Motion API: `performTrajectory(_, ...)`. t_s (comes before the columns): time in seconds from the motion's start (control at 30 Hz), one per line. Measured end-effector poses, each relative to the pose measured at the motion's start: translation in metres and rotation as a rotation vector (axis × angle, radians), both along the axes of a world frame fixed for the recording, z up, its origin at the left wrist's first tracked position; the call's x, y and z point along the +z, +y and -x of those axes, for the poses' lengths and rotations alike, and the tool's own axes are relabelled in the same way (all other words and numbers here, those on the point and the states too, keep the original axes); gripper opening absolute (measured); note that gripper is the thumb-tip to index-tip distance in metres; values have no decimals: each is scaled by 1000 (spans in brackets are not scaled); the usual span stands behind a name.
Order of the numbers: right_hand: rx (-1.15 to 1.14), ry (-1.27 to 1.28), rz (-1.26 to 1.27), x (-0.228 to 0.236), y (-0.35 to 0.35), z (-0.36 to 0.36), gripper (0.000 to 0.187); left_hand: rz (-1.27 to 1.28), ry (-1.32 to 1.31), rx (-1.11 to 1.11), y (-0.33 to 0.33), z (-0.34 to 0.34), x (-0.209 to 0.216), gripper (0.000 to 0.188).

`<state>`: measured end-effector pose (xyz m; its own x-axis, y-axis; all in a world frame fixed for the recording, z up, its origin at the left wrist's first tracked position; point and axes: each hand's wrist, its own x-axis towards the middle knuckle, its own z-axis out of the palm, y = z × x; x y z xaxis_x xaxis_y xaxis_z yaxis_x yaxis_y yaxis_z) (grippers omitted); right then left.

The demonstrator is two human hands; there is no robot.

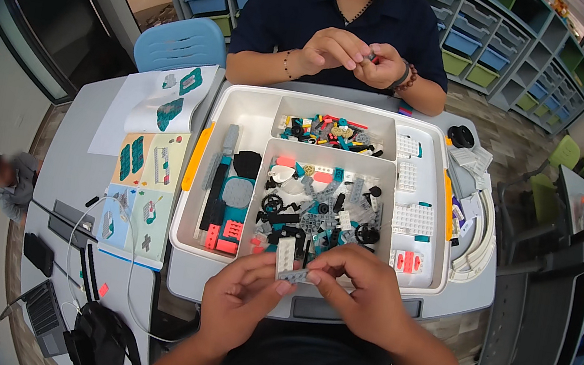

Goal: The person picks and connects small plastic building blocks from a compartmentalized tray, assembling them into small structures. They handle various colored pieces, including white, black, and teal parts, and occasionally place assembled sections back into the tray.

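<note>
In my left hand (239, 301), closed near the tray's front edge, is a white studded brick (285, 255) standing upright. A grey studded building piece (294, 276) lies across the lower end of the white brick; whether the two are joined I cannot tell. The fingers of my right hand (366, 291) pinch the right end of the grey piece. Just beyond both hands is the white sorting tray (246, 112), whose middle compartment holds a heap of grey, black, white and teal building parts (322, 205).
Across the table a co-worker's hands (357, 61) hold a small part. An open picture instruction booklet (149, 162) lies left of the tray, a white cable (133, 224) over it. White curved parts (477, 238) and black wheels (460, 137) lie right. A laptop (46, 312) sits lower left.
</note>
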<state>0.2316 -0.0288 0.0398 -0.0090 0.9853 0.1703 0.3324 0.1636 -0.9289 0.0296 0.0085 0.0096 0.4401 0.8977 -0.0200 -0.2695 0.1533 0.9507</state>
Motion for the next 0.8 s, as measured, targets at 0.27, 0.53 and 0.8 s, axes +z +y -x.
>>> performTrajectory(0.27,37,9,0,-2,-9,7,18,-205,116,-24,0,13,-6,36)
performTrajectory(0.53,71,-234,14,16,15,-30,19,-133,16,229,6,20,-5,44)
performTrajectory(0.8,13,-838,63,21,79,-67,19,1,-74,401,32,32,-2,70)
